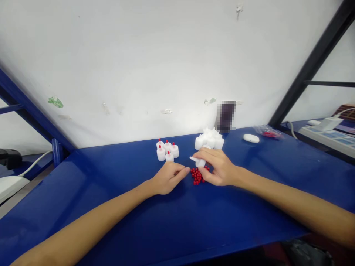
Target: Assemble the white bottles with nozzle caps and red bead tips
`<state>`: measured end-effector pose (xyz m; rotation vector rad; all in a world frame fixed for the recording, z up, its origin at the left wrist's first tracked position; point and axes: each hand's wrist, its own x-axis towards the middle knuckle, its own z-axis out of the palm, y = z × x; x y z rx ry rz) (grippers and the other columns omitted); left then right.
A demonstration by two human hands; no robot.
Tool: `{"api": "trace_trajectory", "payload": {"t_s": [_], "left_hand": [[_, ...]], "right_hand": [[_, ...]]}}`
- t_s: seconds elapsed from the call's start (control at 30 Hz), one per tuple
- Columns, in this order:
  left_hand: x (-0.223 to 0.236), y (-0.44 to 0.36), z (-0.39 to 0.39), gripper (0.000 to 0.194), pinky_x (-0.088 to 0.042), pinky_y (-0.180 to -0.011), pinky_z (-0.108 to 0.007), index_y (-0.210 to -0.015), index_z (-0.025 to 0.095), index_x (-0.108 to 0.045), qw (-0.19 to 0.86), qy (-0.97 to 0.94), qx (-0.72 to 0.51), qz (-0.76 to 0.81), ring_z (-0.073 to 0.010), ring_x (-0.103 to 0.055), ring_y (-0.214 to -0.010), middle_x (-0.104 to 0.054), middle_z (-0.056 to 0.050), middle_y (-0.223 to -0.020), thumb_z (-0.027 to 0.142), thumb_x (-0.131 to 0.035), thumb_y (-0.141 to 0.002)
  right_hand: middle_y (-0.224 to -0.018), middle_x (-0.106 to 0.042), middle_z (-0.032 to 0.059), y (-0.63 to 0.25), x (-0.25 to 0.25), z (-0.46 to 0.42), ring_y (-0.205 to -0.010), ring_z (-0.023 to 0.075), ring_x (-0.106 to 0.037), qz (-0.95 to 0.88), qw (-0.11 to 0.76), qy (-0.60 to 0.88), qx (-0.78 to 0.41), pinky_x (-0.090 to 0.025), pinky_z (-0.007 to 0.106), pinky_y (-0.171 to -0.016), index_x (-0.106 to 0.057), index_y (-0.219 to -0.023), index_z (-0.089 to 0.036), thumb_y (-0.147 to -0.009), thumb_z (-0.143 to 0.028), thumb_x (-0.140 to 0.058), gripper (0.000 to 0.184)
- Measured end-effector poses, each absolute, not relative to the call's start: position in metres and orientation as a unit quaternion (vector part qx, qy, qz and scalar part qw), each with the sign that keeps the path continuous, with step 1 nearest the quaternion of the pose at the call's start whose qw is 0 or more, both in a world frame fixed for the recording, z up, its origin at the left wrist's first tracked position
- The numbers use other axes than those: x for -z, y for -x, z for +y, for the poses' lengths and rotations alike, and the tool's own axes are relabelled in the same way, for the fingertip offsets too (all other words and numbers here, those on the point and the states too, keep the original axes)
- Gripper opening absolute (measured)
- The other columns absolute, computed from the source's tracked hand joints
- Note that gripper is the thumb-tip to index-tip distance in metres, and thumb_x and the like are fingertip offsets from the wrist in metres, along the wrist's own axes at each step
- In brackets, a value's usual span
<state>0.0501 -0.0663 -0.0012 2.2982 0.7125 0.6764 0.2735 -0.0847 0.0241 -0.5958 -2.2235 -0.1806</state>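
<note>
My right hand pinches a small white bottle, tilted so that its nozzle points left. Below it lies a pile of small red caps on the blue table. Just left of the pile is my left hand, its thumb and forefinger pressed together; what they hold, if anything, is hidden. Behind that hand stand several white bottles with red caps, upright in a group. A cluster of white bottles without red caps stands behind my right hand.
A dark, pixelated rectangular object leans on the white wall. To the right lie a white oval case and a clear plastic bag with red bits. A power strip sits at the far right, beyond a dark metal post.
</note>
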Motion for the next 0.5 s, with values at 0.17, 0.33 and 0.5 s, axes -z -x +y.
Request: {"api": "trace_trajectory", "payload": {"t_s": [0.17,0.33,0.5], "left_hand": [[0.009,-0.058,-0.063,0.053,-0.020,-0.046,-0.023,-0.068,0.020,-0.033,0.510,-0.674,-0.431,0.316,-0.0068,-0.024,-0.048,-0.026,0.007,-0.060,0.066,-0.041,-0.093],[0.008,-0.071,-0.073,0.048,-0.028,-0.047,-0.021,-0.083,0.021,-0.038,0.645,-0.575,-0.419,0.279,-0.0056,-0.037,-0.048,-0.039,0.007,-0.068,0.066,-0.050,-0.089],[0.005,-0.070,-0.078,0.038,-0.030,-0.048,-0.020,-0.089,0.017,-0.051,0.669,-0.571,-0.388,0.276,-0.0053,-0.039,-0.050,-0.046,0.006,-0.064,0.051,-0.068,-0.086]], "right_hand": [[-0.070,-0.063,0.0022,-0.267,-0.017,-0.090,-0.055,0.0156,-0.054,-0.882,0.385,0.231,0.143,-0.041,0.029,-0.051,-0.061,-0.098,-0.017,-0.078,-0.024,-0.055,0.022],[-0.068,-0.062,0.0010,-0.282,-0.016,-0.098,-0.052,0.0146,-0.053,-0.893,0.359,0.242,0.122,-0.041,0.028,-0.051,-0.060,-0.098,-0.016,-0.078,-0.020,-0.054,0.021],[-0.078,-0.066,0.0023,-0.294,-0.018,-0.096,-0.060,0.0144,-0.058,-0.892,0.354,0.265,0.089,-0.046,0.026,-0.058,-0.057,-0.106,-0.017,-0.081,-0.019,-0.054,0.025]]}}
